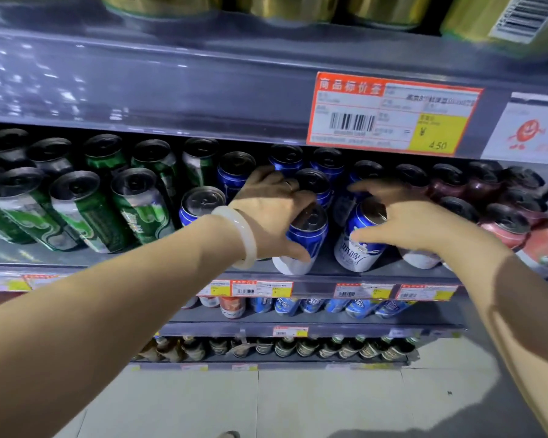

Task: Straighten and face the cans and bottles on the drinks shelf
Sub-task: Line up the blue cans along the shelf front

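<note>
Green cans (86, 210) fill the shelf (323, 270) left, red cans (506, 229) the right. At the front edge, the left hand (272, 213) grips one upright blue can (301, 245); the right hand (402, 222) grips a second can (361, 245), label facing outward. More blue cans (317, 165) stand behind. A price tag (393, 115) hangs above.

Two hands (266, 200), one bracelet (241, 235), one big price tag (393, 113).

Dim, cool light falls from above, leaving the dark can tops at 9 o'clock shadowed, glare streaking the grey plastic shelf-edge strip (86, 90) at 11 o'clock, and wide-angle bending with motion blur smearing the gold cans (285, 6) at 12 o'clock.
</note>
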Available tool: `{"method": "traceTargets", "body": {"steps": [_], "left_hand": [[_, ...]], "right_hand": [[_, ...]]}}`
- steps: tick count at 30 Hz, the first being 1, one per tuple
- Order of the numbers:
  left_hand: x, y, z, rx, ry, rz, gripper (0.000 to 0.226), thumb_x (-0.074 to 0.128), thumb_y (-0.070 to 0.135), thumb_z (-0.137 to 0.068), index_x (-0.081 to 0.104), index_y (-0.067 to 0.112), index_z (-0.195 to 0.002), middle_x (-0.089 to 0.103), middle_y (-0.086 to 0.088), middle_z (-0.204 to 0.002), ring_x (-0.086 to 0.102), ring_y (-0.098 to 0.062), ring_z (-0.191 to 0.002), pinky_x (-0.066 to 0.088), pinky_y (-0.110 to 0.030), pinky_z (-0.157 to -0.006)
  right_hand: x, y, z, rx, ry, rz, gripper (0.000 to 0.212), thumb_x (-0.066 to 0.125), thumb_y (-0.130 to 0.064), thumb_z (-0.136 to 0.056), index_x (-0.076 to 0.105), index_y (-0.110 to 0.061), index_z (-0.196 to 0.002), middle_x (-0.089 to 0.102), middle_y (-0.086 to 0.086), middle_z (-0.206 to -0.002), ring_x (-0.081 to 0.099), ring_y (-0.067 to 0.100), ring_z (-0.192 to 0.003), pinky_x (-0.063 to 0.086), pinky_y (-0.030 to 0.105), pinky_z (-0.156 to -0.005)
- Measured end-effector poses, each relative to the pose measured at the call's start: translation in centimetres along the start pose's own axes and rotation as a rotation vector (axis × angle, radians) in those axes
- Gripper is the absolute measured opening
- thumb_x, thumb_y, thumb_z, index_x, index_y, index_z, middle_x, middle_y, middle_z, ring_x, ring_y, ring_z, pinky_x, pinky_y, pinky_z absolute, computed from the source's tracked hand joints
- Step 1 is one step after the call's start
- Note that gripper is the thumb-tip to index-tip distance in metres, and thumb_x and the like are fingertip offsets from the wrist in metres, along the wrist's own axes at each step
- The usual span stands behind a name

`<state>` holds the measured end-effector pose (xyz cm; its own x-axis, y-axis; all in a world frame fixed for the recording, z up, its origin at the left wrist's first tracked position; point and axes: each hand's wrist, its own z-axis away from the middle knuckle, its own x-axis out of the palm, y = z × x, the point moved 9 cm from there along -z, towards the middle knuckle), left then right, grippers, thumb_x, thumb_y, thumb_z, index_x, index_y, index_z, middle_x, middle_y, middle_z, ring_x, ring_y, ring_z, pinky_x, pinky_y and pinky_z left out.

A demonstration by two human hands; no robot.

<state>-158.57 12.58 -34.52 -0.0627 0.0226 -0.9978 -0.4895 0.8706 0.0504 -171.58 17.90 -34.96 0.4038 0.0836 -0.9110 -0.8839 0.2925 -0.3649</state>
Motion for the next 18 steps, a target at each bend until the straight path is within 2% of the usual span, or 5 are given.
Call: {"method": "traceTargets", "body": {"steps": [4, 8, 12, 15, 18], "left_hand": [[1.1, 0.5, -0.4, -0.065, -0.029, 0.083, 0.080, 0.067, 0.060, -0.068, 0.039, 0.026, -0.134, 0.047, 0.000, -0.129, 0.042, -0.025, -0.120, 0.023, -0.035, -0.105], [0.7, -0.1, 0.0, -0.092, -0.006, 0.140, 0.074, 0.069, 0.056, -0.066, 0.043, 0.026, -0.129, 0.049, 0.001, -0.123, 0.044, -0.024, -0.118, 0.024, -0.036, -0.105], [0.1, -1.2, 1.2, -0.148, 0.081, 0.201, 0.068, 0.067, 0.056, -0.064, 0.050, 0.026, -0.122, 0.053, 0.002, -0.119, 0.042, -0.024, -0.115, 0.026, -0.033, -0.103], [0.1, -2.1, 1.3, -0.175, 0.082, 0.202, 0.066, 0.068, 0.055, -0.061, 0.051, 0.028, -0.119, 0.053, 0.003, -0.117, 0.037, -0.026, -0.116, 0.033, -0.035, -0.100], [0.1, -2.0, 1.1, -0.169, 0.071, 0.167, 0.069, 0.069, 0.057, -0.061, 0.048, 0.031, -0.121, 0.053, 0.004, -0.118, 0.035, -0.027, -0.118, 0.033, -0.035, -0.101]], "right_hand": [[-2.0, -2.9, -1.8, -0.097, 0.111, -0.068, 0.061, 0.060, 0.001, -0.078, 0.048, -0.027, -0.131, 0.052, -0.002, -0.131, 0.048, 0.017, -0.119, 0.032, 0.017, -0.090], [-0.8, -6.0, -3.6, -0.212, 0.001, -0.024, 0.047, 0.065, 0.002, -0.075, 0.056, -0.008, -0.120, 0.059, 0.002, -0.114, 0.053, 0.019, -0.108, 0.041, 0.029, -0.093], [1.7, -5.3, -5.7, -0.203, -0.064, 0.057, 0.079, 0.083, -0.022, -0.061, 0.046, -0.022, -0.131, 0.050, 0.003, -0.127, 0.046, 0.022, -0.120, 0.040, 0.029, -0.093], [1.6, -4.7, -6.1, -0.176, 0.004, 0.072, 0.074, 0.083, -0.026, -0.060, 0.047, -0.025, -0.124, 0.047, 0.003, -0.119, 0.045, 0.023, -0.115, 0.041, 0.030, -0.082], [1.0, -4.0, -5.3, -0.158, 0.032, 0.103, 0.079, 0.084, -0.024, -0.060, 0.044, -0.024, -0.128, 0.046, 0.005, -0.128, 0.044, 0.025, -0.118, 0.038, 0.028, -0.084]]}}
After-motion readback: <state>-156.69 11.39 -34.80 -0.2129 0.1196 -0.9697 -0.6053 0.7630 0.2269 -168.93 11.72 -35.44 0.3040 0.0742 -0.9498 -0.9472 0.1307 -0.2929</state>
